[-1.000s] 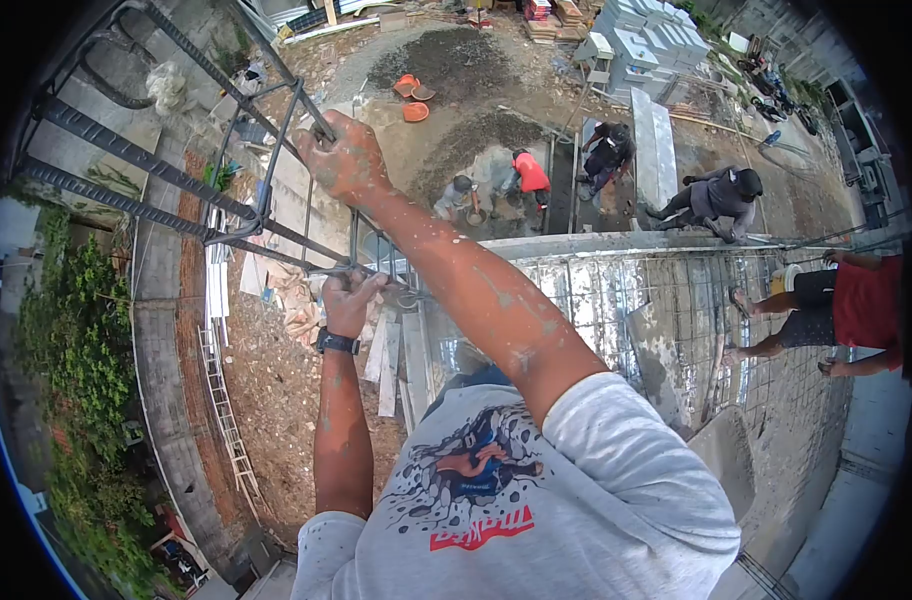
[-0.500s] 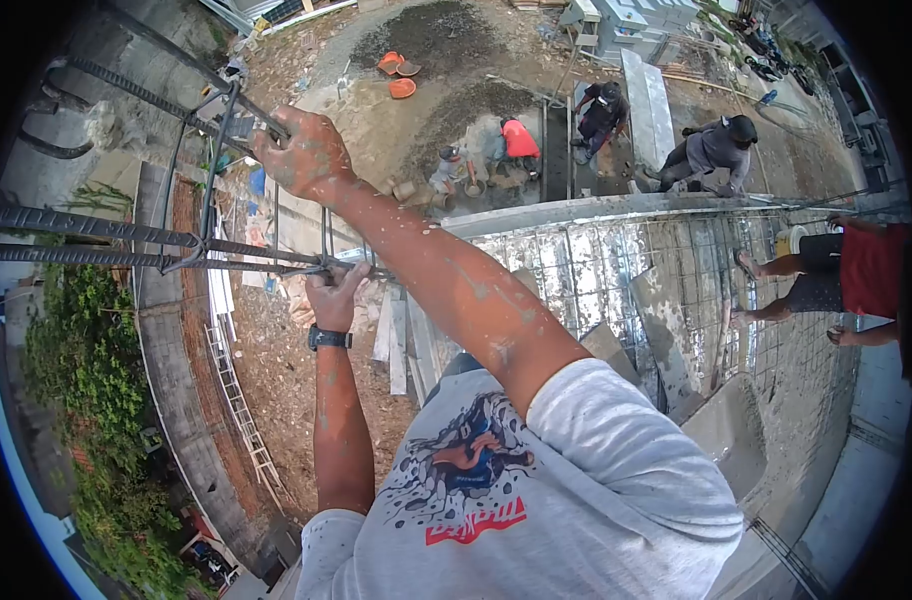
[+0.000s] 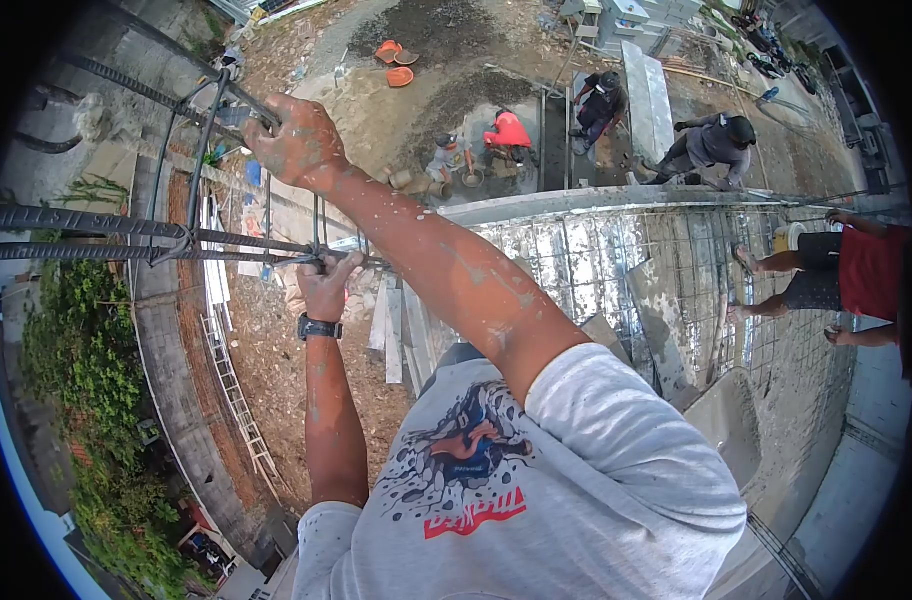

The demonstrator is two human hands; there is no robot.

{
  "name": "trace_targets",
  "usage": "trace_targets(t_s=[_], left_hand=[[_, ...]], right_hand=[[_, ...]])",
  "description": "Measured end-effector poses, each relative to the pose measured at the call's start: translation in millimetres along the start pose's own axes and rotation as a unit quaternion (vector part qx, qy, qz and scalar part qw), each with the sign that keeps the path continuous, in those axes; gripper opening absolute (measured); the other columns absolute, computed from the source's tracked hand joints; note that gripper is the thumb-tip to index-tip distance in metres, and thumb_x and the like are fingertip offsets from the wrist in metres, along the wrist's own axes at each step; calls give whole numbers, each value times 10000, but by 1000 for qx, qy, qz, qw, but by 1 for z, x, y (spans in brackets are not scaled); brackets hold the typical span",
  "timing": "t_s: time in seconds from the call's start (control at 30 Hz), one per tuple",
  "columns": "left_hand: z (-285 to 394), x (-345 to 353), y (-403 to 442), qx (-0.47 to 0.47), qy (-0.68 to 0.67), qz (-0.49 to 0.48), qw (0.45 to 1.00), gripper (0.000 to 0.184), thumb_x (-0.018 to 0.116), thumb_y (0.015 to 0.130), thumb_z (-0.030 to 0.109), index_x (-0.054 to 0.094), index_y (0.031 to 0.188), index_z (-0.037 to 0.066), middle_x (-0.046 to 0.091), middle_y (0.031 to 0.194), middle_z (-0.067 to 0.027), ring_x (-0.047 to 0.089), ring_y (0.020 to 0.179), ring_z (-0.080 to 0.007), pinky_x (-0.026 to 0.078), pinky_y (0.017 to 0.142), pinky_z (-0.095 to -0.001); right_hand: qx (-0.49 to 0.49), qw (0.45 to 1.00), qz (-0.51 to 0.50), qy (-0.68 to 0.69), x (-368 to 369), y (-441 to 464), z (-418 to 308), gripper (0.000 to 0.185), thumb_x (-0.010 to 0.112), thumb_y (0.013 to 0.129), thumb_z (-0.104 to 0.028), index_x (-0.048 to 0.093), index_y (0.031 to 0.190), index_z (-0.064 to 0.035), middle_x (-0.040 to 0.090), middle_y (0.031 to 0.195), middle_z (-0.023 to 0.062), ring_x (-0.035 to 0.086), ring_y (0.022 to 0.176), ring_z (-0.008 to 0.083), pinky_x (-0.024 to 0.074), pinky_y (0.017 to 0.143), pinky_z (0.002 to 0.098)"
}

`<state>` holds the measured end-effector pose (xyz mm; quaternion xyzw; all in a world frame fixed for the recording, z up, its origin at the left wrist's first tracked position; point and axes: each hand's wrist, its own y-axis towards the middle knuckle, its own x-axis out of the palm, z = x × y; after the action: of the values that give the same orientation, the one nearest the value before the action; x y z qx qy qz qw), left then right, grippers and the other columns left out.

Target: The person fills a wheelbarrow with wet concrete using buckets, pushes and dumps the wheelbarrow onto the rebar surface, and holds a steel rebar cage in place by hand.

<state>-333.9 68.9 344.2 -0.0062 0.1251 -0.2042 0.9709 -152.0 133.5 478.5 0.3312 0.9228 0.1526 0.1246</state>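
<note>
A rebar cage [image 3: 106, 235] of thick ribbed bars with thinner tie loops extends from the left edge toward the middle. My right hand [image 3: 294, 142], spotted with grey cement, is wrapped round the end of its upper bar. Lower down, my left hand [image 3: 326, 287], with a dark watch at the wrist, grips the lower bars beside a tie loop. The left fingertips are partly hidden behind the metal.
Wire mesh [image 3: 576, 265] covers the slab at right, where a person in red [image 3: 871, 275] stands. Below, beyond the slab's edge [image 3: 616, 200], several people work near orange pans [image 3: 400, 76]. A ladder [image 3: 234, 390] leans at lower left.
Both hands have moved left with the cage, which now lies flatter across the view. The person in the bright red shirt below has bent lower.
</note>
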Motion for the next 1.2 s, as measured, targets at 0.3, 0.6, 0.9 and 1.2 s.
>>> trace_targets(t_s=[0.3,0.6,0.9,1.2], left_hand=[[2,5,-3,-2,-31,23,999,372,857,702,74,488,752,94,436,729,57,401,658,-43,386,616,-213],[7,5,-4,9,-53,14,998,359,863,710,101,505,734,100,465,666,70,400,581,-30,336,528,-199],[-2,13,-4,40,-62,43,996,296,837,748,137,554,811,77,488,689,61,378,610,-34,307,545,-220],[1,13,-4,49,-43,26,998,319,822,758,126,510,816,90,455,691,57,397,614,-44,328,554,-220]], right_hand=[[-2,1000,5,-3,-4,-1,-7,387,631,817,-368,611,835,18,621,707,230,612,688,410,502,687,453],[-8,1000,1,2,2,-1,2,350,637,816,-338,631,896,3,630,727,235,619,698,402,498,688,451],[43,999,-32,10,-1,1,-2,325,656,811,-333,650,945,-37,652,771,204,637,755,389,519,718,417],[16,998,-37,39,-4,-2,2,356,657,823,-349,624,939,-14,631,722,223,633,722,418,506,677,464]])
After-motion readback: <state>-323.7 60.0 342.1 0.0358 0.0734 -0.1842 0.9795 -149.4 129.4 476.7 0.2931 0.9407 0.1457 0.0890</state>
